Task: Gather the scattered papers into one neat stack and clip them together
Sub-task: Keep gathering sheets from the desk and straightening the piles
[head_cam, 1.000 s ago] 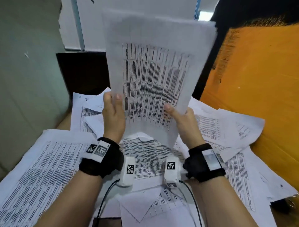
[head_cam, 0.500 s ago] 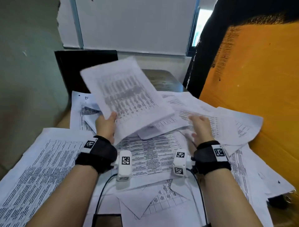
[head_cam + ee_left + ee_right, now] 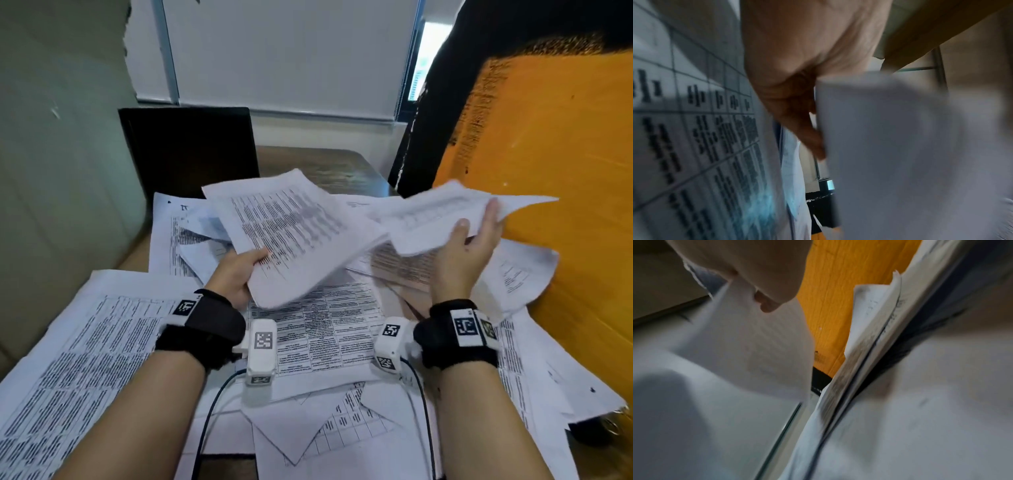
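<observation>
While loose papers (image 3: 329, 329) remain spread across the worktop (image 3: 318, 164), the gathered stack (image 3: 291, 240) is held above them, pinched by the left hand (image 3: 236, 274). A further sheet (image 3: 442, 219) is gripped by the right hand (image 3: 469, 246); edges should be aligned before it is added.

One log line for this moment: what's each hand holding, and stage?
stage: gathering | left hand: grips collected stack | right hand: lifts loose sheet | scattered papers: on table | clipped: no

Soft daylight from the window (image 3: 419, 65); both wrist views badly motion-blurred.
</observation>
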`<action>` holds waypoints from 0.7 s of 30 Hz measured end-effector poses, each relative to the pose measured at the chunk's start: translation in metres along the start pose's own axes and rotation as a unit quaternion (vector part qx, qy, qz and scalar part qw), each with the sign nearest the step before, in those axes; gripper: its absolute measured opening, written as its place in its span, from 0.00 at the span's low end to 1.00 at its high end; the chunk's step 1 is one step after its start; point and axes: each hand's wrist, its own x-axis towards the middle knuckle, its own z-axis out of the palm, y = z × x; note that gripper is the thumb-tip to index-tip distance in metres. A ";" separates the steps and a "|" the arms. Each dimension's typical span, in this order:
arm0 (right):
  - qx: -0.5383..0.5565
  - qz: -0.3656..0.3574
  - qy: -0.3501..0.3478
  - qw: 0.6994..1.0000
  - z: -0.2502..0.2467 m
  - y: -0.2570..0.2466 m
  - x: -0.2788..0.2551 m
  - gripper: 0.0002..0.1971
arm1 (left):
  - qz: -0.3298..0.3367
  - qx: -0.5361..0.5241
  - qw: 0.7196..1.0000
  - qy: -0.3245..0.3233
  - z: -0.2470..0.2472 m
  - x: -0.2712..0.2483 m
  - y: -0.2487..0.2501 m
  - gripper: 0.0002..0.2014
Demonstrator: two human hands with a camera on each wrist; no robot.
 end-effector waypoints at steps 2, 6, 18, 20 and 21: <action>0.124 0.051 0.029 0.991 -0.002 0.004 0.005 0.28 | -0.064 0.036 0.997 -0.008 0.000 0.005 -0.010 0.07; 0.189 0.207 -0.008 0.960 -0.015 0.010 0.001 0.19 | -0.103 0.093 0.990 -0.026 -0.006 0.015 -0.023 0.06; 0.010 0.463 -0.396 0.793 0.009 0.002 -0.037 0.17 | -0.097 0.035 0.995 0.016 -0.021 0.051 -0.038 0.23; -0.007 0.460 -0.435 0.774 0.006 0.001 -0.034 0.16 | -0.088 0.042 0.995 0.015 -0.021 0.052 -0.040 0.21; -0.025 0.458 -0.459 0.761 0.004 0.000 -0.033 0.15 | -0.077 0.046 0.996 0.026 -0.023 0.054 -0.040 0.21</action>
